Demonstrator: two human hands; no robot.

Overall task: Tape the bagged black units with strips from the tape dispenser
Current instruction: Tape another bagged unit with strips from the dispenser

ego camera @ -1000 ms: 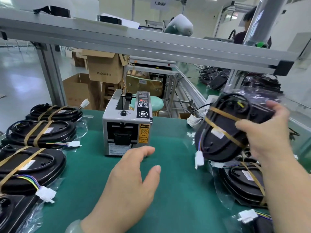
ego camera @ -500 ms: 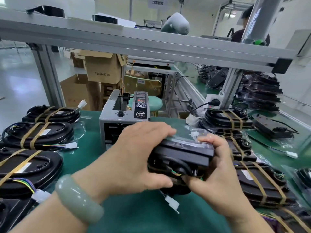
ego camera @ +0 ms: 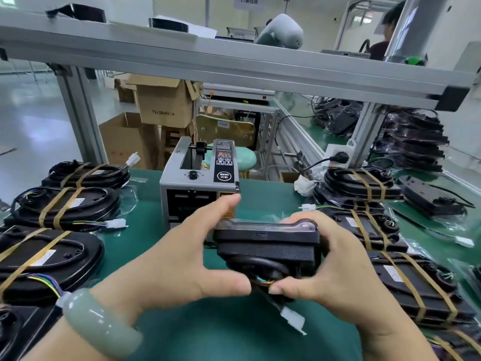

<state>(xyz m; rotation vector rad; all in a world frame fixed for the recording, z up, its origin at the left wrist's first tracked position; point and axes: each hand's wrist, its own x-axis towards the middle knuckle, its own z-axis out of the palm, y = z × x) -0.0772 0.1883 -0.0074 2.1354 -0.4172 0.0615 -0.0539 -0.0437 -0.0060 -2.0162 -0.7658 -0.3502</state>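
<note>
I hold one bagged black unit (ego camera: 268, 247) on edge above the green mat, just in front of the grey tape dispenser (ego camera: 199, 188). My left hand (ego camera: 187, 259) grips its left side, with the thumb under it and the fingers reaching over the top. On the right, my right hand (ego camera: 335, 264) grips the other side, its thumb at the lower edge by the coiled cable. A white connector (ego camera: 292, 317) hangs below the unit. I see no tape strip in either hand.
Taped black units (ego camera: 62, 207) lie in a row on the left of the green mat (ego camera: 234, 332). More taped units (ego camera: 361, 186) are stacked on the right. An aluminium frame beam (ego camera: 234, 66) crosses overhead. Cardboard boxes (ego camera: 164, 100) stand behind the bench.
The right hand brought the unit from the upper right down to the middle. The left hand came up off the mat and took hold of it; both have since tipped it on edge.
</note>
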